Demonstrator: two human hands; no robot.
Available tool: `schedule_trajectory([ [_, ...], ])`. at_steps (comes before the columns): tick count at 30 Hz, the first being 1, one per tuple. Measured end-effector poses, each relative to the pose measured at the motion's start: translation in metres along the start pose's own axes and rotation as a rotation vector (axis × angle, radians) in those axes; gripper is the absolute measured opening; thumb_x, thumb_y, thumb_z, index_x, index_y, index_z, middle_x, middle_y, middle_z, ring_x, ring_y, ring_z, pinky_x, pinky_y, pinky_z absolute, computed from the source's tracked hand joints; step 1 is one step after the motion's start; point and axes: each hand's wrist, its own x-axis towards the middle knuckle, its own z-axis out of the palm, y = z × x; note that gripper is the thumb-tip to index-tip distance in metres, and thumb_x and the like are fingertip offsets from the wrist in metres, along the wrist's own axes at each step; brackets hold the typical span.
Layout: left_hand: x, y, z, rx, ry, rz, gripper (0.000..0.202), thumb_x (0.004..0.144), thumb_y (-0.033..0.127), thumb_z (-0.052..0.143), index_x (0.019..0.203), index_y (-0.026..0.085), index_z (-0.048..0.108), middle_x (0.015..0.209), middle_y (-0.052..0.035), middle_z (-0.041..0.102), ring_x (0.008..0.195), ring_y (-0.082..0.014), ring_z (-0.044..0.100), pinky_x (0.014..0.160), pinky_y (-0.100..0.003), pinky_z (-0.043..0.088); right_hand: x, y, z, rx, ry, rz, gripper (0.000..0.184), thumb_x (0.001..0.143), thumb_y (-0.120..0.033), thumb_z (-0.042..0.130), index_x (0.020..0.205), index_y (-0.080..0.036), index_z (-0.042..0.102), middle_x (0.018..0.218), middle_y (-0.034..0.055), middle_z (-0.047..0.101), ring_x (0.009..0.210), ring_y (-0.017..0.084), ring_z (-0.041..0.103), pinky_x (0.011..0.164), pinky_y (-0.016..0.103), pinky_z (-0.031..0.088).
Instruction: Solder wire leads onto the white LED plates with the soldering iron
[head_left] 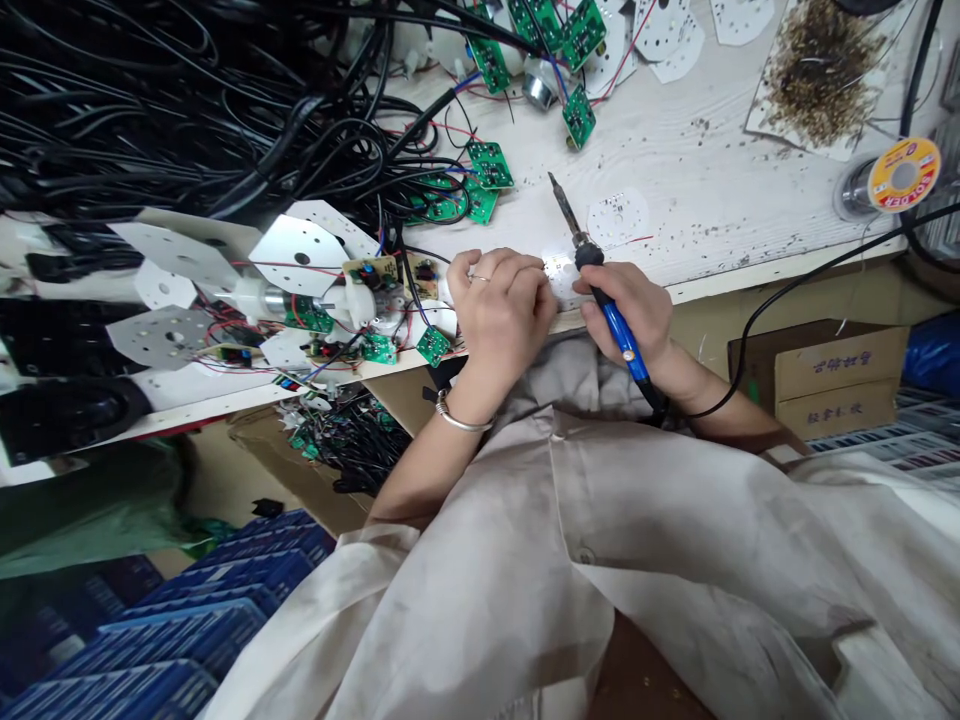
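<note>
"What shows in the head view?"

"Your right hand (646, 312), right of centre, grips the blue-handled soldering iron (616, 322), its tip pointing up and left."

"And the left?"

"Your left hand (501, 315), mid-frame, is curled; its fingertips are hidden, so I can't tell whether they hold anything. A white dotted plate (559, 267) peeks out beside it, partly covered."

"Anything cut off?"

"The black cables (187, 110), at upper left."

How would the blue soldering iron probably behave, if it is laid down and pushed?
The soldering iron might roll, as its handle looks rounded. It seems stiff, being straight from tip to handle. The attached black cord curves loosely, so it may tug the iron.
</note>
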Motion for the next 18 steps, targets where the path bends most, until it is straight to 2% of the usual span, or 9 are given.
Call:
schedule_trajectory([
  [5, 0.003, -0.001, 0.001, 0.01, 0.0, -0.034, 0.011, 0.089, 0.018, 0.058, 0.08, 0.024, 0.059, 0.095, -0.0007, 0.076, 0.094, -0.0229, 0.067, 0.096, -0.049, 0.044, 0.002, -0.002, -0.006, 0.082, -0.001, 0.049, 0.029, 0.102, -0.037, 0.043, 0.124, -0.024, 0.058, 0.101, 0.0037, 0.076, 0.093, 0.016, 0.073, 0.081, 0.033, 0.061],
  [8, 0.003, -0.003, 0.004, 0.023, 0.012, -0.039, 0.011, 0.089, 0.018, 0.058, 0.081, 0.024, 0.06, 0.095, -0.0011, 0.075, 0.093, -0.0229, 0.066, 0.094, -0.048, 0.044, -0.001, -0.005, -0.016, 0.258, 0.086, 0.114, 0.027, 0.1, -0.04, 0.049, 0.119, -0.024, 0.061, 0.091, 0.0007, 0.077, 0.084, 0.015, 0.075, 0.08, 0.033, 0.063],
  [11, 0.002, -0.004, 0.004, 0.008, -0.001, -0.034, 0.011, 0.091, 0.018, 0.057, 0.083, 0.024, 0.062, 0.096, -0.0016, 0.075, 0.095, -0.0233, 0.066, 0.096, -0.048, 0.043, -0.008, -0.007, -0.025, 0.485, 0.226, 0.338, 0.021, 0.099, -0.039, 0.055, 0.11, -0.026, 0.067, 0.073, -0.0067, 0.073, 0.059, 0.01, 0.071, 0.06, 0.024, 0.059],
  [14, 0.002, -0.004, 0.0, -0.008, -0.038, -0.04, 0.012, 0.094, 0.02, 0.055, 0.086, 0.024, 0.063, 0.1, -0.0026, 0.075, 0.098, -0.0237, 0.065, 0.098, -0.048, 0.042, -0.011, -0.004, -0.026, 0.624, 0.307, 0.523, 0.028, 0.098, -0.049, 0.056, 0.095, -0.025, 0.071, 0.055, -0.0092, 0.063, 0.04, 0.007, 0.057, 0.038, 0.02, 0.044],
  [18, 0.003, -0.002, -0.005, -0.021, -0.118, -0.072, 0.014, 0.096, 0.021, 0.052, 0.089, 0.023, 0.064, 0.104, -0.004, 0.074, 0.101, -0.0239, 0.064, 0.103, -0.048, 0.039, -0.009, 0.001, -0.023, 0.665, 0.286, 0.537, 0.034, 0.096, -0.054, 0.058, 0.086, -0.025, 0.072, 0.049, -0.0078, 0.059, 0.034, 0.007, 0.048, 0.034, 0.022, 0.039],
])
